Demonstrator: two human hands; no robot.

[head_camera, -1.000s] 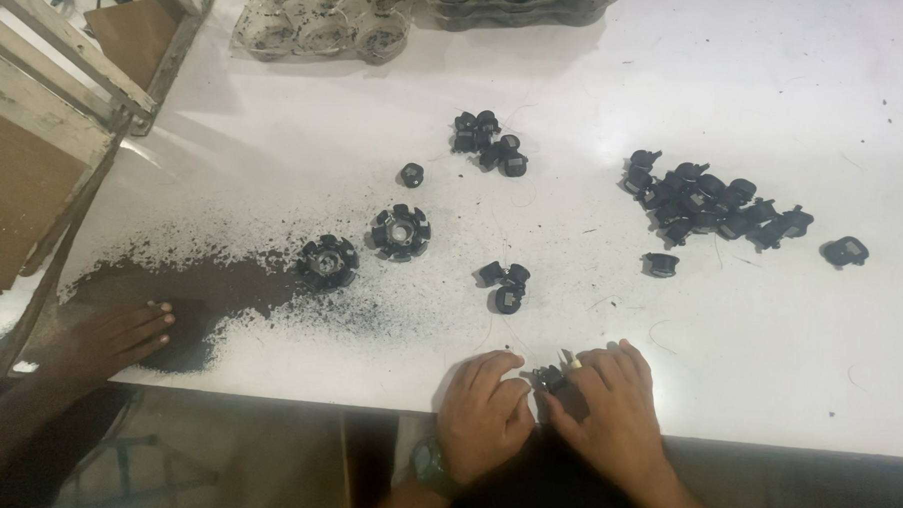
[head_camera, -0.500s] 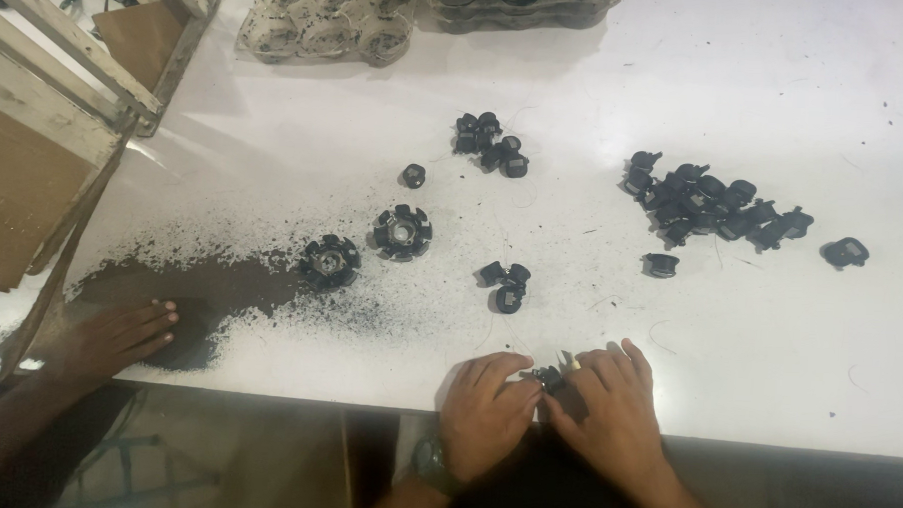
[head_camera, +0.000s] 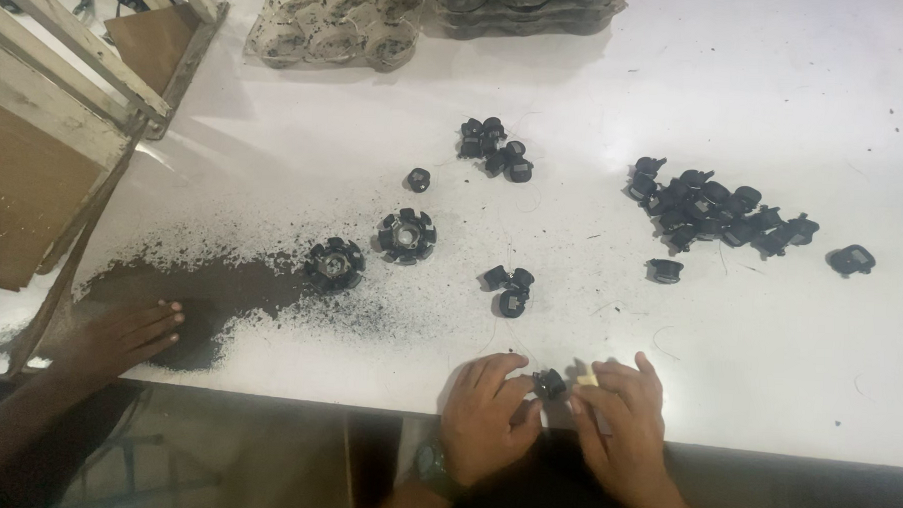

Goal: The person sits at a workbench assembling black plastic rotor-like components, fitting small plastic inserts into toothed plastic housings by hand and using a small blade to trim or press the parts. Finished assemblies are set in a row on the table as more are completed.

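My left hand (head_camera: pixel 486 417) and my right hand (head_camera: pixel 618 420) rest together at the near edge of the white table (head_camera: pixel 767 375). The left fingertips pinch a small black plastic part (head_camera: pixel 549 385). My right hand's curled fingers pinch a small pale piece (head_camera: pixel 587 378) right beside that part. Just beyond my hands lie three more black parts (head_camera: pixel 508 286). Two round black toothed rings (head_camera: pixel 406 234) (head_camera: pixel 334 263) sit further left.
A pile of several black parts (head_camera: pixel 718 208) lies at the right, a lone one (head_camera: pixel 852 260) past it, and a small cluster (head_camera: pixel 495 147) further back. Another person's hand (head_camera: pixel 118 335) rests on spilled dark powder (head_camera: pixel 220 291). Wooden frames (head_camera: pixel 67 80) stand left; trays (head_camera: pixel 339 25) at the back.
My hands have drawn slightly apart, so the black part and the pale piece now show between them. The other person's hand has barely shifted on the powder.
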